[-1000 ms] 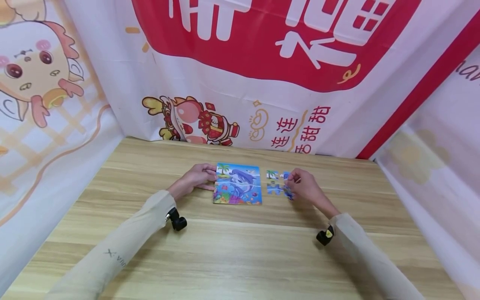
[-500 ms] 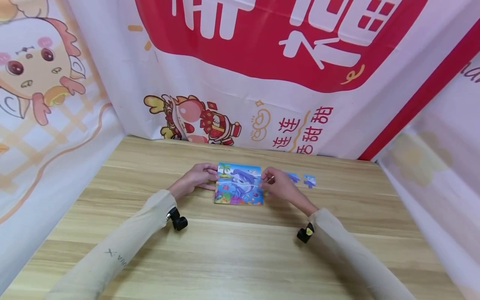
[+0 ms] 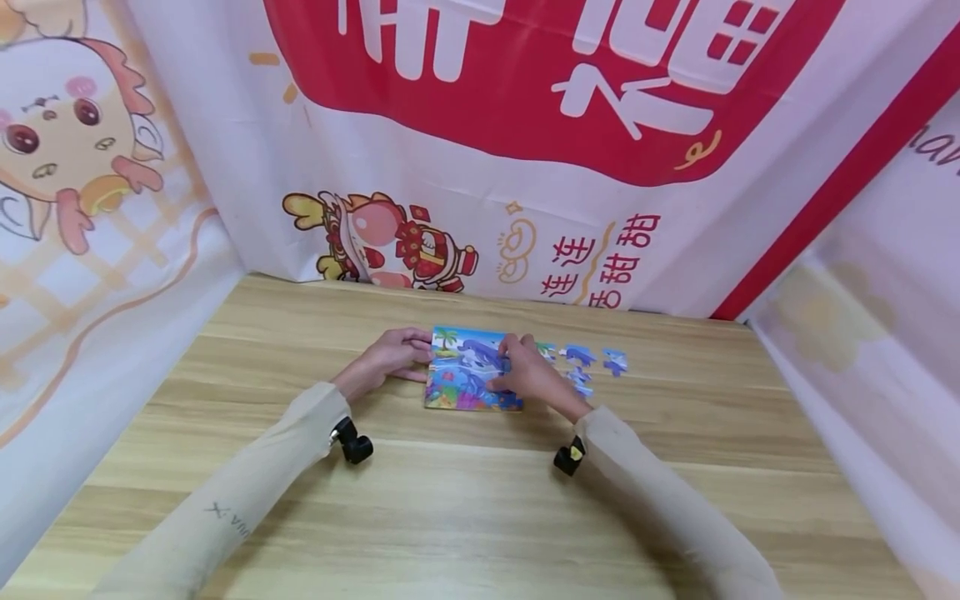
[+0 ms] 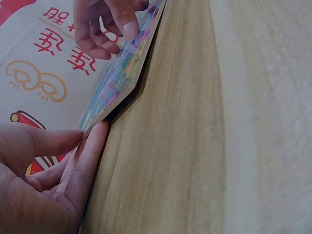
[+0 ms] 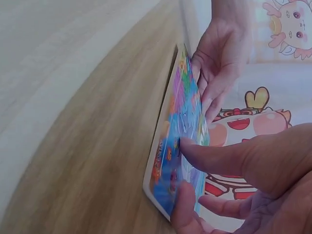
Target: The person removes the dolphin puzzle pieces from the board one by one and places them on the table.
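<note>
A square puzzle board [image 3: 453, 392] with a dolphin and palm-tree picture lies near the back of the table. My left hand [image 3: 392, 354] pinches its left edge; the left wrist view shows the thumb above and fingers below the board's corner [image 4: 117, 95]. My right hand [image 3: 528, 371] is over the board's right part, its thumb and fingers spread apart on or just above the picture. No piece shows between them in the right wrist view. The lower right corner [image 5: 161, 187] looks darker blue. Several loose jigsaw pieces [image 3: 615, 361] lie right of the board, partly hidden by my right hand.
The wood-grain table [image 3: 450, 517] stretches toward me. A white and red printed cloth [image 3: 480, 125] hangs at the back, and more printed cloth [image 3: 112, 317] covers the sides. A small black camera [image 3: 354, 442] sits on each wrist.
My right hand has moved left from the loose pieces, past the board's right edge, onto the picture. More loose pieces are now uncovered. My left hand stays at the board's left edge.
</note>
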Demonstrator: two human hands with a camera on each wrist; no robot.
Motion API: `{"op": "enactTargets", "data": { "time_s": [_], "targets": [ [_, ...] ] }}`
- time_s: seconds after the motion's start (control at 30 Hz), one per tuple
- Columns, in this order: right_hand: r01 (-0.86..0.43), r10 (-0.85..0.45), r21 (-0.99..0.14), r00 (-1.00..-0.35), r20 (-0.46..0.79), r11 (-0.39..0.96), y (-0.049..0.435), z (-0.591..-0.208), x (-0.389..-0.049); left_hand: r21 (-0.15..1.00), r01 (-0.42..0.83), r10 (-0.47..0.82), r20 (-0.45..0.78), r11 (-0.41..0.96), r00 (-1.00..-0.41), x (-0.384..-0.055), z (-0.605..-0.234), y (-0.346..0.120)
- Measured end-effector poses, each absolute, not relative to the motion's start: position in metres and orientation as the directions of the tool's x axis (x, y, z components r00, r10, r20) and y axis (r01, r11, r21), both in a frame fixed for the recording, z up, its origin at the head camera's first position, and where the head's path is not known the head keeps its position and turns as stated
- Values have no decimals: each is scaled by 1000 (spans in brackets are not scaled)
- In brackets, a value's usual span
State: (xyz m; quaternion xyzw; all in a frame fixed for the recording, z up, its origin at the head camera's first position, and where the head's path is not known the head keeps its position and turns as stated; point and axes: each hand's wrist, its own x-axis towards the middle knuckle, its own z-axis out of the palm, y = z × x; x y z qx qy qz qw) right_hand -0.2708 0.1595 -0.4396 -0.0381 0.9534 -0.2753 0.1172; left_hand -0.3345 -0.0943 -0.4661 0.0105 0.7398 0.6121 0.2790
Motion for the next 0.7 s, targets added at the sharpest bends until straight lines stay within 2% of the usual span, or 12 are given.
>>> {"op": "enactTargets", "data": {
  "time_s": [0.17,0.37,0.57,0.7],
  "targets": [
    [3,-127,-514,-968,-217,858,159,-439,-278,912,-329,359,-400,244,-843,-336,-468,-94],
    [32,-127,-546,-960,-251,837,160,-442,-279,914,-323,359,-395,245,-845,-335,-469,-93],
    [-49,-203,-579,-958,-203,814,164,-447,-284,914,-323,350,-395,246,-850,-333,-470,-94],
    [-59,-213,-605,-959,-186,794,166,-449,-285,916,-317,348,-389,247,-853,-333,-468,-93]
  ]
}}
